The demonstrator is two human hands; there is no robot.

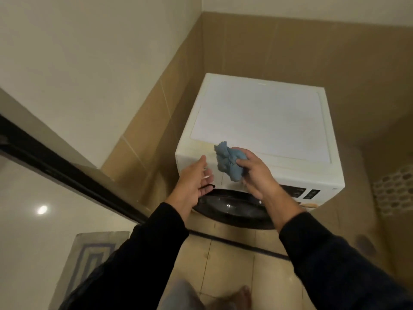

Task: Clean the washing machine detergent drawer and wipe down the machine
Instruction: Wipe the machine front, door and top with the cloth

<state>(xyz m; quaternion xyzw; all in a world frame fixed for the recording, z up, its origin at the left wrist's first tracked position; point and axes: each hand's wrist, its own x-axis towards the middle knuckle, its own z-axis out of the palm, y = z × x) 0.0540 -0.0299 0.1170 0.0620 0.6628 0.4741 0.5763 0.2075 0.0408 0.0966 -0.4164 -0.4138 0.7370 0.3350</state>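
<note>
Head view, looking down into a tiled corner. Washer [263,130], white, front-loading, stands against tan wall tiles [290,52]; its flat top faces the camera and carries nothing but a faint yellowish stain near the front left edge. Dark round door [232,209] sits low on the front, partly hidden by both wrists. Control panel [304,193], with dark display windows, lies at the front right. Drawer front at the upper left of the machine is mostly covered by the hands; whether it is pulled out cannot be told.

Right hand [257,173] grips a crumpled blue cloth [228,162], fingers curled round it, holding it at the washer's front top edge. Whether the cloth touches the machine cannot be told. Left hand [196,180] is held palm-up with fingers straight and relaxed, holding nothing, just left of the cloth and in front of the washer's upper left face. The two hands are near each other but apart. Both arms wear dark sleeves [156,253].

Floor [234,265] is pale tile with a dark strip running across it in front of the machine. Mat [93,253], grey with blue bands, lies at the lower left. Dark frame [67,175] crosses the left side diagonally, with a bright light reflection beneath it. White patterned grille [393,191] shows at the right edge. Lower frame is blurred.
</note>
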